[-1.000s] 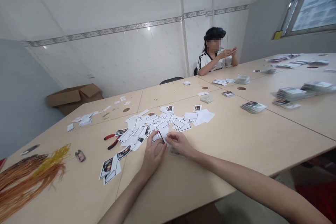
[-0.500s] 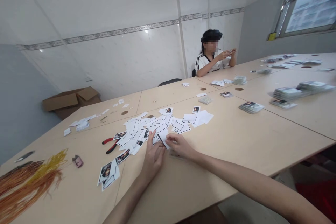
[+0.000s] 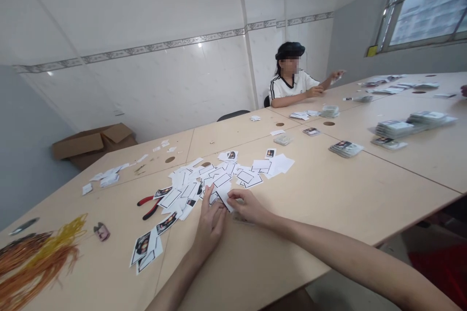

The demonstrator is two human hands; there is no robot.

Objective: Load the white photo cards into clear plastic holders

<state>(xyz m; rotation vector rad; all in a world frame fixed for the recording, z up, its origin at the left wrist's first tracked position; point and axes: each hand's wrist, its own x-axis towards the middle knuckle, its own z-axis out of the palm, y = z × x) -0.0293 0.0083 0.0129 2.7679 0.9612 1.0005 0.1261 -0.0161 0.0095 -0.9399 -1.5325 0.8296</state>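
We are sitting at a pale table (image 3: 299, 180), where a co-worker (image 3: 292, 88) in a white shirt is occupying the far side. A loose pile (image 3: 215, 175) of bordered cards is spreading out just beyond our hands, with red-handled pliers (image 3: 146, 200) lying at its left edge. Our right hand (image 3: 250, 206) is pinching, thumb against fingers; our left hand (image 3: 212, 218) is facing it, forefinger raised, though whether it is gripping we cannot tell. Beneath the right hand something clear (image 3: 242, 221) is lying, partly hidden. Between our hands, at the near edge of the pile, we are holding one white card (image 3: 224, 198), tilted, its dark edge toward the left fingers. We are judging it light, thin and mildly stiff, prone to creasing and perhaps slick if coated; its edges, near the corners, are offering the safest hold.
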